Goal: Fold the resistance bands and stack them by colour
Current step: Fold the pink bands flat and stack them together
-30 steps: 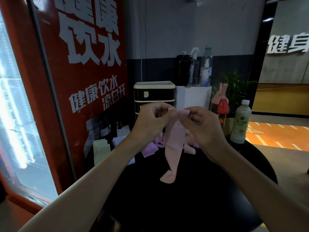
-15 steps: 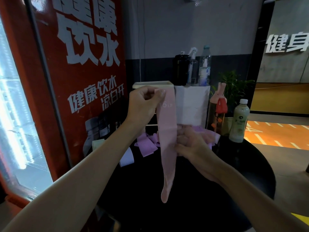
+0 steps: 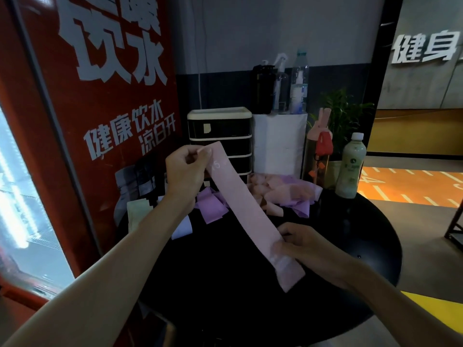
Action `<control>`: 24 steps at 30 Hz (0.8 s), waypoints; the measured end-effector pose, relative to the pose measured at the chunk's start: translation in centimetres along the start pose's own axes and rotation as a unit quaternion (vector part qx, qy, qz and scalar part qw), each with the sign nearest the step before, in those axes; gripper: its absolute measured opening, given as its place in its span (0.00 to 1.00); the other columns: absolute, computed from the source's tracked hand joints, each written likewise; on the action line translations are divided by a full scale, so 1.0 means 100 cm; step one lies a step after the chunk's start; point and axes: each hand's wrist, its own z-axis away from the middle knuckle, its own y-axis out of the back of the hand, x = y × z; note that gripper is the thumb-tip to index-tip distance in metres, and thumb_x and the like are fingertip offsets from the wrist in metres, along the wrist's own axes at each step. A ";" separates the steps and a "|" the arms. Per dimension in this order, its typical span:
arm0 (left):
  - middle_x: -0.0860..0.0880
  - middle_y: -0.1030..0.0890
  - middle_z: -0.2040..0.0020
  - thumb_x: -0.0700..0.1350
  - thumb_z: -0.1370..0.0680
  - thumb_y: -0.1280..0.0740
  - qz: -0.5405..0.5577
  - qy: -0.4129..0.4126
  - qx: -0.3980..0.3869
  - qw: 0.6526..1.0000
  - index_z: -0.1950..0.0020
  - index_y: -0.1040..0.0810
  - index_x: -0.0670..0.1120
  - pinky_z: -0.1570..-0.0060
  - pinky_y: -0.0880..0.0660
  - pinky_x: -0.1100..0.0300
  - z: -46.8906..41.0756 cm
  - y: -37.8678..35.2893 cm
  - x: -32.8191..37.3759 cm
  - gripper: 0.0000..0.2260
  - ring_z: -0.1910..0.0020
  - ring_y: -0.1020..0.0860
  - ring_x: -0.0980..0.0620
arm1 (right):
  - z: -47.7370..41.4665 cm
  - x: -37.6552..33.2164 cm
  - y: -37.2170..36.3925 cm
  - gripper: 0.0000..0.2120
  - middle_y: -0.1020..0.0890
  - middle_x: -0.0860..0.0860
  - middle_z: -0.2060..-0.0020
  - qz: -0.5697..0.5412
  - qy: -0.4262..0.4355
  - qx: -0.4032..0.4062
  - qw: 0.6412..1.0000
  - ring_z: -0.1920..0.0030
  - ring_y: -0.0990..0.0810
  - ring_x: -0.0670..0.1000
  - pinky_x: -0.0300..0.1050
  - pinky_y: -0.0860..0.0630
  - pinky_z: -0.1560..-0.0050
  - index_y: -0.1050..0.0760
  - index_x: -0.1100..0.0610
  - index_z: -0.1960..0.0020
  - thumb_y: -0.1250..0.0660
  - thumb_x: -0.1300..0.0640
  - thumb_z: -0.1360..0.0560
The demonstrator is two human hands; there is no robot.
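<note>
A long pink resistance band [image 3: 246,209] stretches diagonally above the round black table [image 3: 370,221]. My left hand [image 3: 186,169] pinches its upper end, raised at the centre left. Lower right, my right hand [image 3: 300,242] pinches the band near its other end, whose tip hangs past my fingers. A loose heap of pink and purple bands [image 3: 283,190] lies at the back of the table. Folded purple bands [image 3: 211,206] sit left of it, with a pale lilac one [image 3: 181,227] and a pale green one [image 3: 136,214] further left.
A red drinks cooler [image 3: 82,121] stands close on the left. Behind the table are a small drawer unit [image 3: 220,131], a white stand with bottles [image 3: 279,144], a pink bottle [image 3: 319,151], a green drink bottle [image 3: 350,166] and a plant.
The pink band went from hanging straight down to being pulled taut on a diagonal. My right hand slid down it toward me and to the right; my left hand dropped a little.
</note>
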 end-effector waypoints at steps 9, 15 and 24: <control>0.48 0.20 0.58 0.33 0.22 0.34 -0.121 0.001 -0.058 0.991 0.52 0.22 0.44 0.60 0.19 0.58 0.038 0.015 -0.057 0.07 0.61 0.20 0.58 | 0.002 0.023 0.057 0.11 0.16 0.57 0.60 0.179 0.019 0.208 0.961 0.61 0.19 0.51 0.45 0.26 0.60 0.21 0.54 0.56 0.30 0.70 0.28; 0.53 0.18 0.54 0.33 0.23 0.34 -0.244 0.019 -0.159 0.956 0.54 0.19 0.49 0.46 0.21 0.53 0.062 0.016 -0.099 0.11 0.52 0.19 0.51 | -0.003 0.034 0.076 0.10 0.17 0.47 0.65 0.291 0.021 0.263 0.919 0.65 0.21 0.40 0.38 0.27 0.60 0.20 0.51 0.63 0.27 0.64 0.29; 0.47 0.27 0.52 0.35 0.23 0.33 -0.374 -0.007 -0.253 0.892 0.53 0.18 0.43 0.55 0.33 0.72 0.073 0.022 -0.127 0.05 0.56 0.26 0.55 | -0.003 0.057 0.075 0.04 0.25 0.41 0.50 0.474 -0.044 0.241 0.846 0.46 0.28 0.46 0.54 0.35 0.42 0.21 0.43 0.52 0.34 0.49 0.23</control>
